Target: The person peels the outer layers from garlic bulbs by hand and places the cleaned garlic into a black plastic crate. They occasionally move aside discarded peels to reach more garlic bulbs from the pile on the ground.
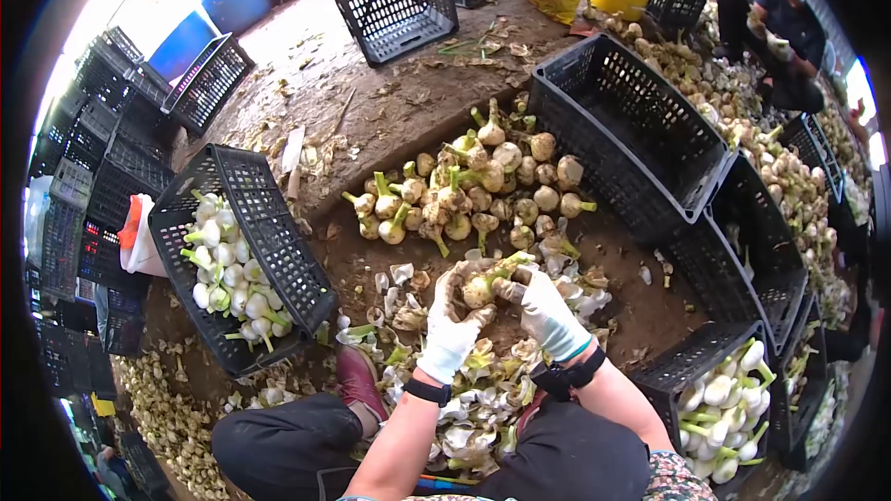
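white-gloved left hand [452, 320] and right hand [548, 311] were clamped together on a muddy pale garlic bulb with green stalk [483, 289], above white husks [464, 408]; slick skin could let it slip into them. beyond the hands lay an unpeeled bulb heap [473, 190].

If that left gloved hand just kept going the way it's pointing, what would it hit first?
The left hand touches the bulb that it holds together with the right hand, so it meets that first. Past it, the hand would probably reach the pile of unpeeled bulbs; depth is unclear.
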Tool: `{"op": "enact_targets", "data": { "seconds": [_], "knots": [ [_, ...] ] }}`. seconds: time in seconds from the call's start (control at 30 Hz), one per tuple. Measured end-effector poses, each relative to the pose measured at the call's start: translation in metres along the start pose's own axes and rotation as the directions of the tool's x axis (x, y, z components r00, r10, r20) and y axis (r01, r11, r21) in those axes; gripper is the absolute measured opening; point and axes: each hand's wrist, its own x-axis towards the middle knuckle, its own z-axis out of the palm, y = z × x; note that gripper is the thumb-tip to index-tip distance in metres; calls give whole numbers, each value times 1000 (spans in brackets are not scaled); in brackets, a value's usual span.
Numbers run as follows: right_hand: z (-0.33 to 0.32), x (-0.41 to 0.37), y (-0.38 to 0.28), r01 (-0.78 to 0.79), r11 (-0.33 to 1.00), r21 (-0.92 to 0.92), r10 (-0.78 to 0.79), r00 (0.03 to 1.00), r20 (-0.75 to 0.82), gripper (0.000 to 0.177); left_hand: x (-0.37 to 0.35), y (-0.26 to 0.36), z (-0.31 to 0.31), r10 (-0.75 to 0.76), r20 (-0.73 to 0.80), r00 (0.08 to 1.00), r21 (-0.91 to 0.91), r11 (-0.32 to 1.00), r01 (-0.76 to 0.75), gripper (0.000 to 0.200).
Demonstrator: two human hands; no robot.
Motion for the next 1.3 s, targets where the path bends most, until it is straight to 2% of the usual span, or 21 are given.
{"op": "enact_targets", "data": {
  "seconds": [0.03,0.07,0.13,0.3,0.47,0.53,0.67,0.7,0.77,0.83,0.87,0.93,0.97,1.0,1.03,1.07,1.1,1.13,1.17,1.2,1.3],
  "knots": [
    [6,2,4,100,994,-40,-102,994,-42,27,4,-9,-5,114,41,993,144,982,-119,73],
    [6,2,5,100,994,-40,-102,994,-48,27,4,-13,-6,110,44,993,142,983,-115,73],
    [6,3,6,138,964,-229,-161,983,-84,27,6,-11,-3,96,58,994,56,994,-99,72],
    [3,-1,-1,141,966,-215,-140,990,18,22,-2,17,6,-69,22,997,-206,976,72,71],
    [-13,-3,-1,63,953,-297,-72,997,-19,26,-3,11,4,-31,5,1000,-227,973,31,62],
    [-23,-2,-1,300,903,-308,-260,951,165,30,-4,10,5,-152,-31,988,-464,878,121,55],
    [-2,-15,-18,136,949,-286,-143,990,-1,28,-5,-3,10,-104,-102,989,-244,967,77,61],
    [1,-15,-14,214,863,-457,-253,967,-24,24,-6,0,13,-108,-101,989,-246,966,80,61],
    [-6,-14,-6,229,894,-384,-267,963,-47,21,-6,4,18,12,-71,997,-25,1000,-14,65],
    [-12,-12,-6,252,938,-239,-265,964,-24,19,-4,28,14,-239,-4,971,-231,945,231,69],
    [-13,-17,-13,360,792,-493,-380,923,63,32,-5,42,12,-403,77,912,-388,831,400,71],
    [-20,-15,-9,397,701,-592,-435,896,85,44,-5,35,10,-436,101,894,-391,809,439,74],
    [-22,-15,-3,457,536,-710,-517,842,152,44,-4,15,10,-223,24,975,-137,965,224,74],
    [-20,-14,0,493,346,-798,-579,782,232,44,-3,10,14,17,11,1000,138,990,-18,74],
    [-17,-13,5,565,233,-792,-673,681,288,38,-6,12,15,-33,-21,999,168,985,36,72],
    [-18,-14,4,563,231,-794,-672,683,288,38,-5,5,9,-109,-60,992,-48,993,106,68],
    [-21,-15,1,444,630,-637,-501,859,104,32,-6,12,5,-155,12,988,-133,979,155,65],
    [-26,-18,-1,218,904,-369,-236,972,-6,26,-8,19,1,-196,89,977,-212,954,211,63],
    [-58,-2,24,159,986,50,-146,970,-192,17,-7,16,-2,-165,162,973,-283,937,206,59],
    [-37,-16,5,134,957,258,-63,962,-267,14,-8,23,1,-161,162,974,-288,936,202,59],
    [-67,-14,12,142,980,140,-96,951,-294,23,-14,37,10,-263,216,940,-367,871,328,69]
  ]
}}
